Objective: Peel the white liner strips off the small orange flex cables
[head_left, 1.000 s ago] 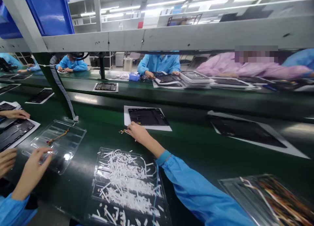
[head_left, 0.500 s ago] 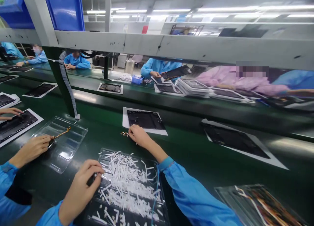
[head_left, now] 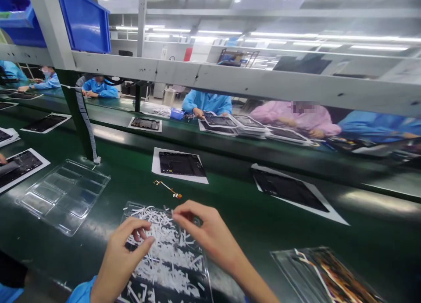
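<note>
Probably picking through white strips [head_left: 171, 250] | left hand [head_left: 121, 254] hovering, thumb and fingers apart | right hand [head_left: 210, 233] hovering, grip unclear | strips lying beneath both hands' fingertips | next move calling for delicate pinching

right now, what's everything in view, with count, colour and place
strip tray: one, see-through, under the hands
strips: many, white, in the strip tray
ribbon cable: one, white and orange, just beyond the strip tray
flat tray: one, see-through, on the bench, left
cable tray: one, see-through, lower right
cables: several, brown and white, in that tray
panels: at least six, black, along the bench
sheets: several, white, under panels
bench: at least one, green, across the view
rail: one, grey, above the bench
bin: at least one, blue, upper left
box: one, blue, far side
lamps: several, white, ceiling
co-workers: several, blue or pink, around the bench
left hand and right hand: one each, bare, over the strip tray
</note>
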A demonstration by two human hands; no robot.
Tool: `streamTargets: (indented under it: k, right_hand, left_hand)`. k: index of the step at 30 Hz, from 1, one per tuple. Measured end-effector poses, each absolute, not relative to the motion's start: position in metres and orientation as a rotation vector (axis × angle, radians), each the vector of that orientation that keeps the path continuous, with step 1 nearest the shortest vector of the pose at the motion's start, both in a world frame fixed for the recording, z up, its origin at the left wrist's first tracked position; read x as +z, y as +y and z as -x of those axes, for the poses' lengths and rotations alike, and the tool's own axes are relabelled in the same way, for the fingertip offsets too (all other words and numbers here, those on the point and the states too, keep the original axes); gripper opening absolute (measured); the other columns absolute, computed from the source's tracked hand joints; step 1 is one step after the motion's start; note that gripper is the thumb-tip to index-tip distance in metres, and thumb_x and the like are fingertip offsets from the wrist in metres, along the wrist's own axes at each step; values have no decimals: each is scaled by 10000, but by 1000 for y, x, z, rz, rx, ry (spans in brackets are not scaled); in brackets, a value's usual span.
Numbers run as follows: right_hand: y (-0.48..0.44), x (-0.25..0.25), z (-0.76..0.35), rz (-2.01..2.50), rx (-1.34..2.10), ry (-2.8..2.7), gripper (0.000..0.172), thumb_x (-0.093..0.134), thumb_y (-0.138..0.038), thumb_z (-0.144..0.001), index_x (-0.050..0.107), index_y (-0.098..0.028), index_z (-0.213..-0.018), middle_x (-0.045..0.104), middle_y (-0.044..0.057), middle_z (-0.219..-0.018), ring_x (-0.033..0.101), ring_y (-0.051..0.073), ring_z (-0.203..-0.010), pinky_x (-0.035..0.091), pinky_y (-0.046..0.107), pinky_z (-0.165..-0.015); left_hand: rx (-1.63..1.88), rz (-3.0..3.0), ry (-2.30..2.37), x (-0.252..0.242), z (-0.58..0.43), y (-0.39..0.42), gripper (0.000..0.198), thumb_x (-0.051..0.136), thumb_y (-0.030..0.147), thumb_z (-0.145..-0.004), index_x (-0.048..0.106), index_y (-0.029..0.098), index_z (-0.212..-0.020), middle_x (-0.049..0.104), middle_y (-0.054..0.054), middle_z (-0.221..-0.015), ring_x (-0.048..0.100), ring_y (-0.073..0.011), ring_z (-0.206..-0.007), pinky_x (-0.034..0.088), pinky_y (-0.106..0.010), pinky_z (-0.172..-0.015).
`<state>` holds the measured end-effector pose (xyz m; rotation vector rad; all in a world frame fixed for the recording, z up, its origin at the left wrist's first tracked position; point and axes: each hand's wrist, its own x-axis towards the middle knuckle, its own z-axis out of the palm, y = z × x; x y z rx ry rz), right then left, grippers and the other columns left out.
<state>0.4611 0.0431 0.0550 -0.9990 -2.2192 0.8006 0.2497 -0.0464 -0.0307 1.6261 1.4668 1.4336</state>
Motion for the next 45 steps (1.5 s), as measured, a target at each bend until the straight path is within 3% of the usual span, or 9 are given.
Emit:
streamTargets:
  k: [2,6,12,18,26,31,39,45]
  right_hand:
    - [22,53,-458,985,993,-2142,158,646,-286,-943,723,-205,-831,735,7,-776,667,165,-714,526,274,-689]
    - [3,41,-459,983,1144,-2058,142,657,-274,-940,727,-205,-836,724,1,-774,653,161,-722,517,268,-702]
    - [-8,17,-461,981,1002,-2047,134,627,-298,-982,716,-226,-912,710,23,-849,660,187,-801,517,307,-746]
    - [-12,-4,-458,978,976,-2059,132,594,-263,-1003,694,-226,-925,722,33,-880,673,190,-819,530,311,-749]
    - [1,-6,-458,1107,881,-1967,141,578,-220,-981,701,-213,-912,706,30,-820,656,177,-740,527,291,-703]
    - [1,-8,-455,1104,987,-1934,133,606,-239,-970,714,-211,-897,698,22,-797,650,173,-722,517,282,-680]
    - [1,-13,-455,1105,1017,-1941,150,584,-248,-994,711,-218,-920,687,21,-815,643,182,-745,504,305,-682]
    - [-2,-15,-458,1130,1091,-1967,159,565,-223,-1006,701,-223,-923,678,21,-852,633,180,-772,491,309,-708]
  left_hand:
    - [1461,-1589,1408,-26,-261,-43,200,753,279,-864,758,259,-1063,742,-49,-913,672,-198,-717,575,-306,-689]
    - [1419,-1595,1325,-21,-272,-44,98,714,281,-914,811,261,-910,767,-58,-893,710,-227,-822,579,-305,-699]
    - [1357,-1749,1394,-24,-276,-51,169,624,197,-976,781,242,-931,764,-57,-906,709,-223,-849,566,-328,-779]
    - [1299,-2000,1429,-32,-272,-45,217,559,153,-1003,758,231,-961,770,-60,-889,705,-219,-808,552,-346,-737]
    - [1443,-1899,1480,-29,-270,-34,178,631,122,-970,747,231,-1051,770,-47,-973,717,-211,-913,560,-330,-850]
    - [1427,-1902,1519,-35,-279,-39,163,682,148,-943,714,237,-1076,787,-27,-933,721,-210,-834,569,-337,-769]
    - [1376,-2095,1520,-36,-281,-34,212,674,122,-951,663,228,-1135,788,-39,-979,740,-199,-893,582,-332,-829]
    - [1379,-2188,1531,-36,-283,-32,218,665,94,-940,658,191,-1134,780,-36,-935,736,-187,-833,585,-309,-748]
